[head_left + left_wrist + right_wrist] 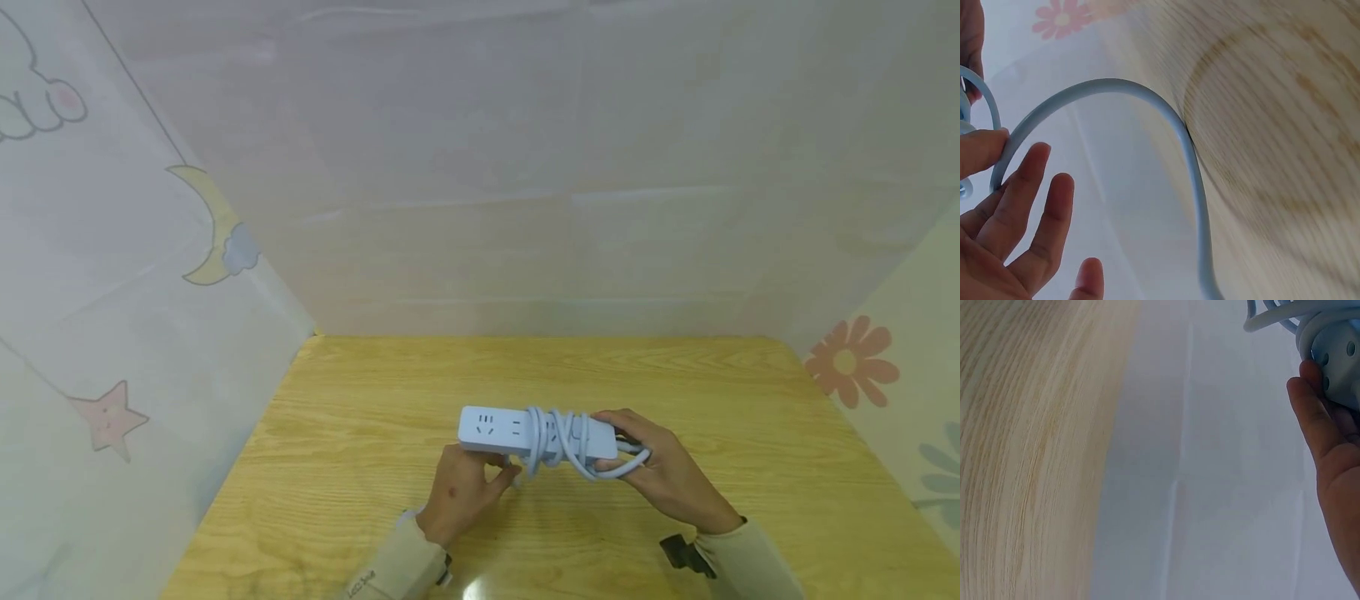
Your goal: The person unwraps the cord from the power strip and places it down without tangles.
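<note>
A white power strip [495,427] is held up over the wooden table, several turns of its own cord [536,442] wound around its right half. My right hand [670,475] grips the strip's right end, fingers behind it and a loop of cord beside the thumb. In the right wrist view, the fingers [1313,415] lie along the strip's underside. Below the strip's left half, my left hand [467,492] pinches the cord [1007,153] between thumb and fingers. From that pinch, the cord arches away and runs down out of the left wrist view.
The wooden table [360,400] extends beneath both hands. Pale sheeting [480,167] rises behind it and at both sides, printed with a moon [213,225], a star [112,417] and flowers [851,362].
</note>
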`<state>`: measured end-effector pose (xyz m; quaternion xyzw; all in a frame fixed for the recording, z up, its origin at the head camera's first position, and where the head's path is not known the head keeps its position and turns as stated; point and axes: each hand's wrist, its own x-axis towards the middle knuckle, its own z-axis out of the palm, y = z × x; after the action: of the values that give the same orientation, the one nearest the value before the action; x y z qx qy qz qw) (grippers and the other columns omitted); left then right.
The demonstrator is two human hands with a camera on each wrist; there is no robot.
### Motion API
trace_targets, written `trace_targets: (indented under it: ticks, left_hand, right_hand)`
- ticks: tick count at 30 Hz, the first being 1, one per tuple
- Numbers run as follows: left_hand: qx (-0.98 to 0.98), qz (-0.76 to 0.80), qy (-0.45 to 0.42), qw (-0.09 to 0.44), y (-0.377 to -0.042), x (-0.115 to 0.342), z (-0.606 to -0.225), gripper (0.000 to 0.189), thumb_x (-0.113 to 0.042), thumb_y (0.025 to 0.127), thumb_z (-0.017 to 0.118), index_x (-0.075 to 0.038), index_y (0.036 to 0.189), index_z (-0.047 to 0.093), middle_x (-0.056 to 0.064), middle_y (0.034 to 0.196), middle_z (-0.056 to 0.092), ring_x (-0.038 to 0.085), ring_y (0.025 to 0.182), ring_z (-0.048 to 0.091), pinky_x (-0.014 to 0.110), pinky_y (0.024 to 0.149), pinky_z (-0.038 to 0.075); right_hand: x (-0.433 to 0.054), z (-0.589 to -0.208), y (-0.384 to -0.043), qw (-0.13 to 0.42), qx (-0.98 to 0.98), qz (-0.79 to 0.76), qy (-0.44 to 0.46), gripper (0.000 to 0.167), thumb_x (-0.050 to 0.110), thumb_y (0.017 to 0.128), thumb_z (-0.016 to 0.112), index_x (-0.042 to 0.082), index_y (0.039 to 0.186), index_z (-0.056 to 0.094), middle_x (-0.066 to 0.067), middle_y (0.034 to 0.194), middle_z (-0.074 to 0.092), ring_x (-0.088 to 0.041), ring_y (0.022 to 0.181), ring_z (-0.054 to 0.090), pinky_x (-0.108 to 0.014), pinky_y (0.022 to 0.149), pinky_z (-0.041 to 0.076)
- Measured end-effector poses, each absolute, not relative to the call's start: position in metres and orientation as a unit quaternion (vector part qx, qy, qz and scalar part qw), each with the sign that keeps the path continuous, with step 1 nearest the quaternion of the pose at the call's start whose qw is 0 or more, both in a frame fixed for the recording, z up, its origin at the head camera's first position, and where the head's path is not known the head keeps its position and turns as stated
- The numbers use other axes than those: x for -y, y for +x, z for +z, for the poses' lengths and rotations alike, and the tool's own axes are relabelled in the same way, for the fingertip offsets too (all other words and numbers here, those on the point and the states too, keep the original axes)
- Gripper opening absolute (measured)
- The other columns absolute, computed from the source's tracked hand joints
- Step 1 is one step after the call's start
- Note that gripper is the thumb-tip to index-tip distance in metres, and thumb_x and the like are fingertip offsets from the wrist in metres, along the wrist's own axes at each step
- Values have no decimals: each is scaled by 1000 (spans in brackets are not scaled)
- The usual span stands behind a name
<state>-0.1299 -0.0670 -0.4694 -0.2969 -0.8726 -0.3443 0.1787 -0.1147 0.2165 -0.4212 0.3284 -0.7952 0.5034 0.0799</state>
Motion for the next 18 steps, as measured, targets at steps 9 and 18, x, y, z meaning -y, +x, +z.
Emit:
trace_targets:
  ticks: [9,18]
  left_hand:
    - [888,-282,-307,192,-126,68,-463,16,-15,80,84,-9,92,76,-2,77,75,6,64,69,16,60,48]
    - [899,-275,-305,155,-117,77,-453,12,-22,86,78,-15,96,77,-5,90,76,3,76,66,34,76,46]
  right_hand:
    - [-218,-420,-115,100,803,492,319,53,-8,87,72,10,135,57,0,119,63,-14,105,63,-27,85,54]
    - [-220,-422,-114,113,805,485,323,56,-11,86,70,6,137,54,-3,121,62,-10,111,61,-21,89,51]
